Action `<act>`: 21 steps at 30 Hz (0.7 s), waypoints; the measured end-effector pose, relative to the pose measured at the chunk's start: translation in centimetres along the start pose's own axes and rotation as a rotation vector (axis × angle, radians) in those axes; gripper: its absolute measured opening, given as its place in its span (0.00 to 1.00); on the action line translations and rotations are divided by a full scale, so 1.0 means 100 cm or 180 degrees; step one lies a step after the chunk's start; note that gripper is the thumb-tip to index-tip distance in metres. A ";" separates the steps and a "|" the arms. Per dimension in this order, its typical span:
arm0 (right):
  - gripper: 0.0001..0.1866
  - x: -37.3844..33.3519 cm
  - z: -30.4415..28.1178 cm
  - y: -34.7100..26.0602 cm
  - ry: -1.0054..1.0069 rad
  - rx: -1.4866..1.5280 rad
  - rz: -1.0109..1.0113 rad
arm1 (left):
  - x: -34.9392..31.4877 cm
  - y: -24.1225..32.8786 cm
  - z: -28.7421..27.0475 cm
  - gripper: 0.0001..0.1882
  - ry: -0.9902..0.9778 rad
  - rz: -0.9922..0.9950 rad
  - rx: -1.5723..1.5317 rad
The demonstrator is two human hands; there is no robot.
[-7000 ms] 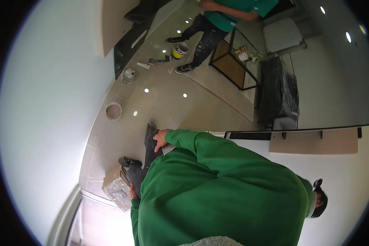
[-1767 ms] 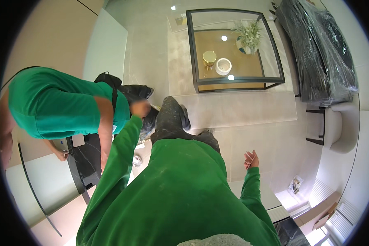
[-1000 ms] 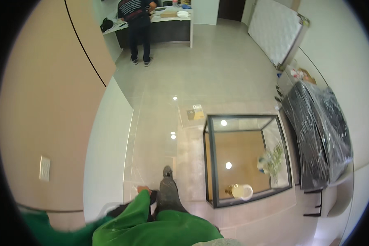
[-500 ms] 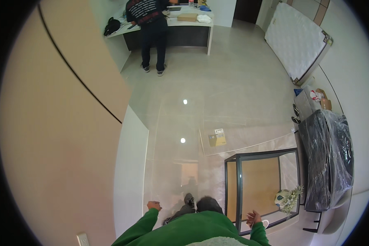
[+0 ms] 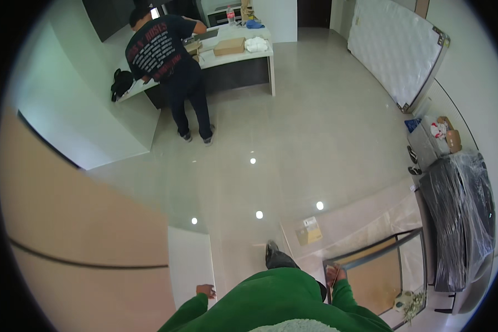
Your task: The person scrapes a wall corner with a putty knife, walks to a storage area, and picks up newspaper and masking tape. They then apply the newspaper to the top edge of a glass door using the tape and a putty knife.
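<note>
I keep my left hand point(image 5: 206, 290) loose and empty beside the white upright panel point(image 5: 190, 265); my right hand point(image 5: 335, 274) swings free, holding nothing, near the black-framed glass table point(image 5: 371, 255); I'd step slowly here.

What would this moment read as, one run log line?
left hand: empty, by white panel | right hand: empty, near glass table | shoe on floor

Brown cardboard box point(image 5: 229, 46) on white counter point(image 5: 235, 56); yellow label point(image 5: 308, 231) on floor sheet point(image 5: 365, 221).

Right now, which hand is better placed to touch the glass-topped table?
Right, probably. The right hand hangs empty beside the glass-topped table's dark frame, while the left hand hangs by the white wall panel, across the body from it.
</note>
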State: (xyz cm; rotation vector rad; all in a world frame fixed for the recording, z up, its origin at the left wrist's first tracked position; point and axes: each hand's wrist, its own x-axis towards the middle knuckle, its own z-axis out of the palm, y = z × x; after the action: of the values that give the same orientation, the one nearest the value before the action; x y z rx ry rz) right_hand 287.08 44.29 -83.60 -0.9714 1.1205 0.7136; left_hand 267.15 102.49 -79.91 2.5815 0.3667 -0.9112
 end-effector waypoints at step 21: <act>0.21 0.110 0.475 -0.568 -0.0133 0.0335 -0.0388 | 0.727 0.166 -0.596 0.12 0.0740 -0.0529 -0.2446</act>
State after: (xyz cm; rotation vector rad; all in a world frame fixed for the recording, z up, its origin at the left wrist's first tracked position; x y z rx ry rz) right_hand 358.72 63.30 -72.67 -0.9231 1.0429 0.5683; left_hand 360.64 121.87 -79.55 1.9499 0.8216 -0.3912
